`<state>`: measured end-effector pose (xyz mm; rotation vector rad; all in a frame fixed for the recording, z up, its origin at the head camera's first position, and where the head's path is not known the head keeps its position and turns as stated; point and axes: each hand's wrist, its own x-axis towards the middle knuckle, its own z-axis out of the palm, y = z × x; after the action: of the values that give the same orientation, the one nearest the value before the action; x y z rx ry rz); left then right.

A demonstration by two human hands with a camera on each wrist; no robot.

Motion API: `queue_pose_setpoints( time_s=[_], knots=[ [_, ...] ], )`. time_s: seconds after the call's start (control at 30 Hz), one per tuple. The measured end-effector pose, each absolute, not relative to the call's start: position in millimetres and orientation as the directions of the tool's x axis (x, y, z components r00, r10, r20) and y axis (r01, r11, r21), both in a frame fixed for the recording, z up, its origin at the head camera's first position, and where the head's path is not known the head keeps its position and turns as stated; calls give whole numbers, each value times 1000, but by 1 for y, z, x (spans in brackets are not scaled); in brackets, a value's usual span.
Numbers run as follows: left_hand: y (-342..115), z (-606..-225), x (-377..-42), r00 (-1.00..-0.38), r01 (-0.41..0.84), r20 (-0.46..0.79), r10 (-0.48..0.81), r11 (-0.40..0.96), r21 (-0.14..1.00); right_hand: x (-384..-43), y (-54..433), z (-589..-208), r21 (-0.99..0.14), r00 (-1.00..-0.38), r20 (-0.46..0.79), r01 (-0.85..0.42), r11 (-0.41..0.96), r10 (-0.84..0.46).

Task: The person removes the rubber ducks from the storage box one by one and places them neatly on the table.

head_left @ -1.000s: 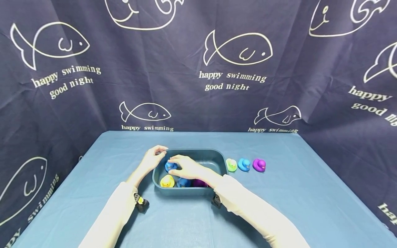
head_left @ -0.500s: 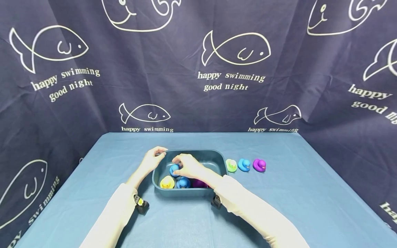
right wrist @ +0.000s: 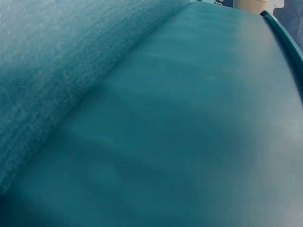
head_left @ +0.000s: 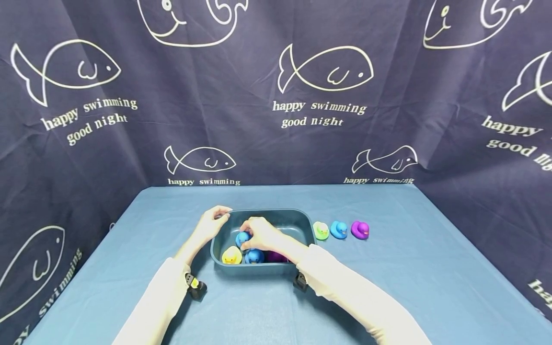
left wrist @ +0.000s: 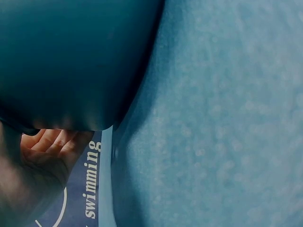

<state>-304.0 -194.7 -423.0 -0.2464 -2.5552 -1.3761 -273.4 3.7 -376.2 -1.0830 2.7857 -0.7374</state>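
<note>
In the head view, a dark teal rectangular bin (head_left: 258, 270) stands on the table. My left hand (head_left: 212, 223) grips its far left corner; in the left wrist view, the fingers (left wrist: 57, 142) reach behind the bin wall. Inside the bin, my right hand (head_left: 263, 234) holds a blue rubber duck (head_left: 243, 238) between thumb and fingers. Just below it sit another blue duck (head_left: 254, 257) and a yellow duck (head_left: 232, 256). A purple duck (head_left: 276, 258) is partly covered by the right forearm. The right wrist view shows mainly the bin's outer wall (right wrist: 180, 104).
To the right of the bin, a green duck (head_left: 320, 231), a lighter blue duck (head_left: 339, 230) and a purple duck (head_left: 360, 230) stand in a row on the blue tablecloth (head_left: 388, 268). A dark fish-print curtain (head_left: 254, 129) hangs behind and at both sides.
My right hand has moved slightly right and nearer to me inside the bin, and the blue duck has shifted with it. The left hand has stayed at the bin's corner.
</note>
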Motion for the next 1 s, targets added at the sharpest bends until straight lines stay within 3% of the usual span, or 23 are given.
queue_pose_setpoints(
  time_s=[0.2,0.63,1.0],
  knots=[
    [-194,-422,-303,-961,253,275,39,534,807,-273,4,-375,-442,-733,124,-644,624,-669],
    [-194,-420,-304,-961,259,273,52,521,813,-279,10,-370,-474,-755,209,-634,611,-621],
    [-196,-421,-302,-961,257,272,52,536,804,-276,25,-362,-542,-704,301,-681,492,-643]
  ],
)
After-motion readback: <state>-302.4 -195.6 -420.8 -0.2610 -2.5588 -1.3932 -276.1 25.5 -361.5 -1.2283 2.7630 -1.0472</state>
